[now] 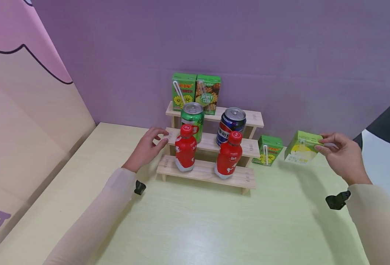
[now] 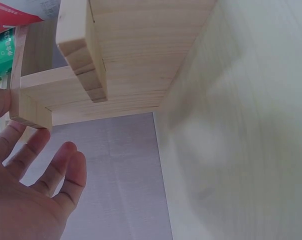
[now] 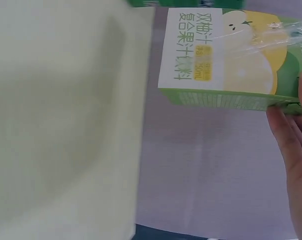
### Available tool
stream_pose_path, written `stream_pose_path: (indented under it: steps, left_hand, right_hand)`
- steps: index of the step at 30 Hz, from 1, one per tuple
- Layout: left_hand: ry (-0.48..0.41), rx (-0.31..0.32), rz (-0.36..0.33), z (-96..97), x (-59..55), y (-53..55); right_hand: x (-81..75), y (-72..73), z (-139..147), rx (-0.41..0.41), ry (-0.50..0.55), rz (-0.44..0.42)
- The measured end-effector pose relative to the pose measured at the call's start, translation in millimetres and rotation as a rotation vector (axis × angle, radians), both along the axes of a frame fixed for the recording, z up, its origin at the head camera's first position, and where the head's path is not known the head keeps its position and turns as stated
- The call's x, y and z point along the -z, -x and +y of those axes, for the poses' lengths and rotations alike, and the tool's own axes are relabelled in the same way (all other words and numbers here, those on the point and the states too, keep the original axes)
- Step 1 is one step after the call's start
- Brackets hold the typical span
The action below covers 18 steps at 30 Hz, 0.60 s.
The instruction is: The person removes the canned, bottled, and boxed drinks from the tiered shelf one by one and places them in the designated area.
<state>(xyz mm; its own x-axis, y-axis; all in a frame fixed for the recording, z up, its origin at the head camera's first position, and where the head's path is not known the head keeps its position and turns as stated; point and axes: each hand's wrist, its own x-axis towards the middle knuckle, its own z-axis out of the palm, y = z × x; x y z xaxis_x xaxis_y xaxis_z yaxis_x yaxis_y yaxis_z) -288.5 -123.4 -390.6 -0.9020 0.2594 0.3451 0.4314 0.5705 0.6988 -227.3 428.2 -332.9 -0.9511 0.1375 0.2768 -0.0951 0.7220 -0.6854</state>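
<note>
Juice carton (image 1: pixel 302 148), pale green and yellow, right of the wooden stand (image 1: pixel 204 169) — its end pinched in the right hand (image 1: pixel 344 157), thumb against fingers; looks lifted off the tabletop (image 1: pixel 195 224). Between it and the stand, a green carton (image 1: pixel 272 142) with a straw. Left hand (image 1: pixel 147 145) at the left end of the stand's middle tier, fingers apart — whether gripping, cannot tell. Stand's load: red bottles (image 1: pixel 185 151) lowest, cans (image 1: pixel 193 117) mid-tier, boxed drinks (image 1: pixel 183 87) on top.

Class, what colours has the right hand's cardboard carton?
The carton: green, yellow, white; best in right wrist view.
</note>
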Motion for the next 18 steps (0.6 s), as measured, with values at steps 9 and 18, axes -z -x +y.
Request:
stream_pose_path:
  steps: [9,18]
  left_hand:
    - [0.006,0.000,0.003,0.4,-0.3,-0.3]
    - [0.018,-0.010,-0.003,-0.3,0.1,0.3]
  right_hand:
    - [36.0,8.6,2.0,-0.006,-0.001,-0.011]
    - [50.1,16.6,1.3,-0.041,0.034,0.011]
